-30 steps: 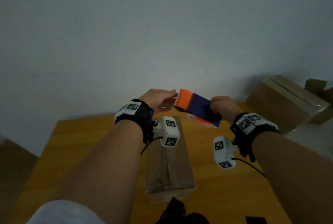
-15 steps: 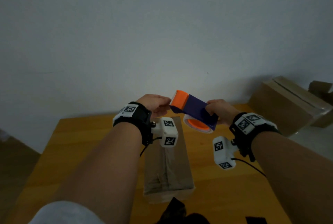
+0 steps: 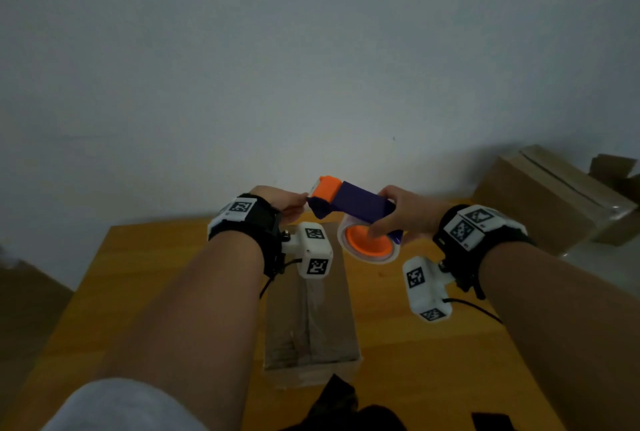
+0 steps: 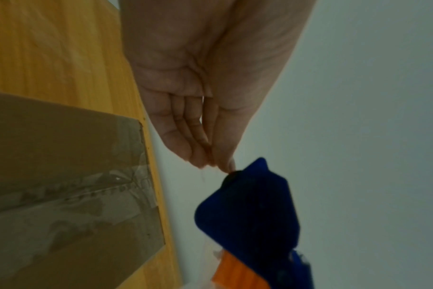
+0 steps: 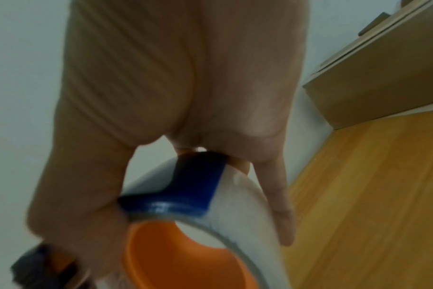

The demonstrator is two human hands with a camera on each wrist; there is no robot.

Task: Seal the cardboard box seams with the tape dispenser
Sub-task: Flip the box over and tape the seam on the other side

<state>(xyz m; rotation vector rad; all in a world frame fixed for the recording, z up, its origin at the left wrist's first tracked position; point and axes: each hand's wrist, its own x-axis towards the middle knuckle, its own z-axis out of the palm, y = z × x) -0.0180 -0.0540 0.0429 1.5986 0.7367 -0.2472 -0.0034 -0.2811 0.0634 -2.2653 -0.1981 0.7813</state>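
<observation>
A blue and orange tape dispenser (image 3: pixel 360 203) is held in the air above the far end of a long cardboard box (image 3: pixel 311 323). My right hand (image 3: pixel 381 214) grips its blue body, thumb beside the orange-cored tape roll (image 3: pixel 369 247). My left hand (image 3: pixel 294 203) meets the dispenser's orange front end. In the left wrist view its fingertips (image 4: pixel 210 166) pinch together at the blue nose (image 4: pixel 250 211), on a thin clear strip that looks like the tape end. The box (image 4: pixel 62 176) carries clear tape along its top seam. The right wrist view shows the roll (image 5: pixel 240 195) under my fingers.
The box lies lengthwise on a wooden table (image 3: pixel 138 274) that stands against a pale wall. More cardboard boxes (image 3: pixel 540 202) sit off the table's right side. A dark object (image 3: pixel 346 410) lies at the near table edge.
The dispenser has tilted so the orange core of its roll now faces me, and it sits slightly lower. Both hands stay on it; the box has not moved.
</observation>
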